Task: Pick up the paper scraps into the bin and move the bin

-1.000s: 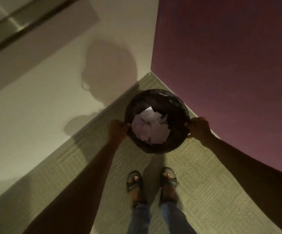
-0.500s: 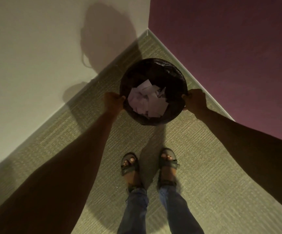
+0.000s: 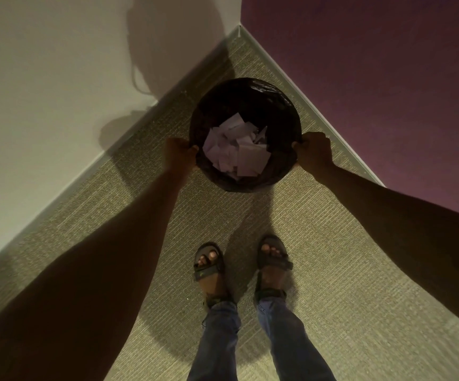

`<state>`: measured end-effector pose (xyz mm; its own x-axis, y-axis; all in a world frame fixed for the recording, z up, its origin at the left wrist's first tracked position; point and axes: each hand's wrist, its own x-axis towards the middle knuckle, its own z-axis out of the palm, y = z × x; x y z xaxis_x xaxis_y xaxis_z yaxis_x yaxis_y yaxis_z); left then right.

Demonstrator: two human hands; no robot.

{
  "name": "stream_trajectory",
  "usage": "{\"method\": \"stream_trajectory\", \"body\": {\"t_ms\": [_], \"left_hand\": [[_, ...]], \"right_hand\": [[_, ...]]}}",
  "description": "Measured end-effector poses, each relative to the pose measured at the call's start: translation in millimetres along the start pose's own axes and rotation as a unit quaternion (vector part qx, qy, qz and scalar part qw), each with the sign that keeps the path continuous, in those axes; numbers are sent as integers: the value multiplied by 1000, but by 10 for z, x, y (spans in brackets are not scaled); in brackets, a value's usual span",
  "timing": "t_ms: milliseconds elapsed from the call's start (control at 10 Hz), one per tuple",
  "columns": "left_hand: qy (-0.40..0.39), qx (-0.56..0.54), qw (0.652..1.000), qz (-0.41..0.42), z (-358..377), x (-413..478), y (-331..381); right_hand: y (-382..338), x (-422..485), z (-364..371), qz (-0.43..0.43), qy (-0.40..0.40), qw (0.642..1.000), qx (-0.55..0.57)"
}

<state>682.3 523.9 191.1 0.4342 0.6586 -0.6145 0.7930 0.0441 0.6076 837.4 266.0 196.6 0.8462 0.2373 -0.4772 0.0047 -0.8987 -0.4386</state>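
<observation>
A round black bin (image 3: 250, 97) lined with a dark bag sits in front of me, close to the room's corner. White paper scraps (image 3: 236, 147) lie piled inside it. My left hand (image 3: 180, 155) grips the bin's left rim. On the opposite side, my right hand (image 3: 315, 154) clasps the right rim. Both arms stretch forward and down. Whether the bin's base touches the carpet is hidden.
A white wall (image 3: 44, 92) runs on the left and a purple wall (image 3: 374, 78) on the right, meeting in a corner just behind the bin. Beige carpet (image 3: 332, 270) covers the floor. My sandalled feet (image 3: 211, 268) stand below the bin.
The bin, held in both hands, has moved nearer the corner, and my view has tipped further down. The grey fixture at the upper left has dropped out of view.
</observation>
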Motion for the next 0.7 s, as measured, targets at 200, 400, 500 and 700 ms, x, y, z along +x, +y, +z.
{"method": "stream_trajectory", "body": {"t_ms": [200, 400, 500, 700], "left_hand": [[-16, 11, 1000, -6, -49, -24, -19], [77, 230, 961, 135, -33, -346, 20], [87, 279, 926, 241, 1, -541, 65], [45, 352, 857, 375, 238, -764, 17]], "right_hand": [[-12, -60, 28, -7, -1, 1000, -17], [-144, -261, 17, -9, 41, 998, -53], [-246, -432, 7, -103, 84, 985, -112], [-348, -658, 219, -301, 67, 938, -158]]}}
